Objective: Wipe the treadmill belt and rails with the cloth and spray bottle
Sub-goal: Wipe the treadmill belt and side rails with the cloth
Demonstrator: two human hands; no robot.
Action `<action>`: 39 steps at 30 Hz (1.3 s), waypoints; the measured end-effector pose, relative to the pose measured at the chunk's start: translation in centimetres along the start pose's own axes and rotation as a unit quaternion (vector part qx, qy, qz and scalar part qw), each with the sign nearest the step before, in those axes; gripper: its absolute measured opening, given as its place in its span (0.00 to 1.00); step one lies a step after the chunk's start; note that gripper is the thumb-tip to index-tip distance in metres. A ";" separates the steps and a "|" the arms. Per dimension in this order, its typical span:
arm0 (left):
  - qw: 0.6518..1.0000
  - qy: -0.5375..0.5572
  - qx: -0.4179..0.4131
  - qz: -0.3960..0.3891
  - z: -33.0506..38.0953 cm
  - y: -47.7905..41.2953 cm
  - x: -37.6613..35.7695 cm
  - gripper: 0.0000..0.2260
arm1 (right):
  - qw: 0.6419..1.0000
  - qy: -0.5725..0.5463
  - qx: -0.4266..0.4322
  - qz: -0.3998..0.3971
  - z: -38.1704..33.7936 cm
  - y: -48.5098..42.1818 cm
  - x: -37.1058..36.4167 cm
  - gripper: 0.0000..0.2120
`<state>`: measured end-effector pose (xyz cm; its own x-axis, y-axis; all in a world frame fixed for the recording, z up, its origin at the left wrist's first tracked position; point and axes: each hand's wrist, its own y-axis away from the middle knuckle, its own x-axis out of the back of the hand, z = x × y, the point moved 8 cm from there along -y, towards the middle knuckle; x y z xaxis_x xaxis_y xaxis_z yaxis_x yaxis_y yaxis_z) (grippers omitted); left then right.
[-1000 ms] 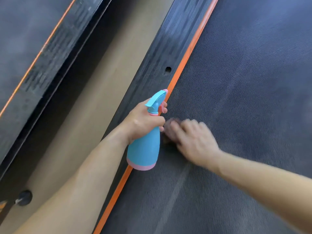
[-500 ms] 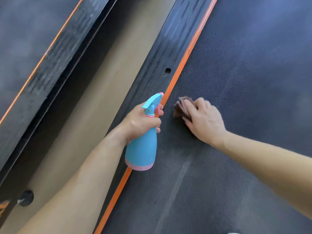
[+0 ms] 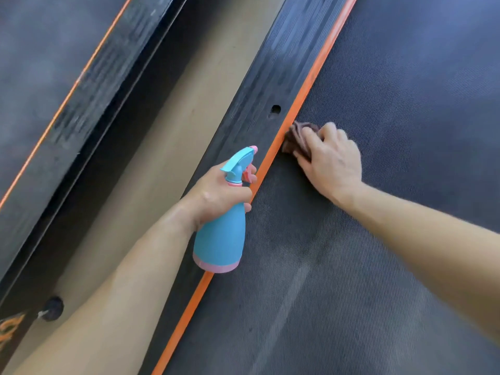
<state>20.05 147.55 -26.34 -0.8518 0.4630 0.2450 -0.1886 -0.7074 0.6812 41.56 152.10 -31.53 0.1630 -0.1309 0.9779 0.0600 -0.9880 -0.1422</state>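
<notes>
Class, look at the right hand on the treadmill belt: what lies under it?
A crumpled brown cloth sticks out from under the right hand, on the dark belt beside the orange strip. The hand covers the rest of the cloth.

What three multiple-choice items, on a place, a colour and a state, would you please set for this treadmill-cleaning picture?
1. Where is the cloth? A) on the belt beside the orange strip; B) on the floor; C) draped over the bottle.
2. What colour is the body of the spray bottle? A) green; B) blue; C) white.
3. What is the left hand doing? A) lying flat; B) hanging idle; C) gripping the spray bottle.
Answers: 1 A, the right hand presses it there; 2 B, blue above a pink base; 3 C, its fingers wrap the bottle's neck.
</notes>
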 end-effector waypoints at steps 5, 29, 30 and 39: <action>1.000 -0.027 -0.003 0.000 0.8 -0.6 0.1 0.17 | 0.974 -0.060 0.216 -0.037 -10.0 11.0 -1.2 0.26; 0.998 -0.040 0.016 0.033 0.6 0.4 1.2 0.23 | 0.975 -0.016 0.218 -0.040 -5.0 5.9 -1.0 0.24; 0.998 -0.040 0.015 0.035 0.4 0.3 1.1 0.23 | 0.986 -0.011 0.163 -0.035 -2.9 4.1 -0.7 0.23; 0.997 -0.066 0.030 0.028 -0.3 0.4 0.3 0.16 | 0.967 -0.057 0.240 -0.067 -9.7 11.5 -1.2 0.30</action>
<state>19.52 147.23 -26.16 -0.7881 0.4923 0.3695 -0.1095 -0.7028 0.7029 32.51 140.05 -32.84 0.2275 0.0333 0.9732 0.5335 -0.8403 -0.0960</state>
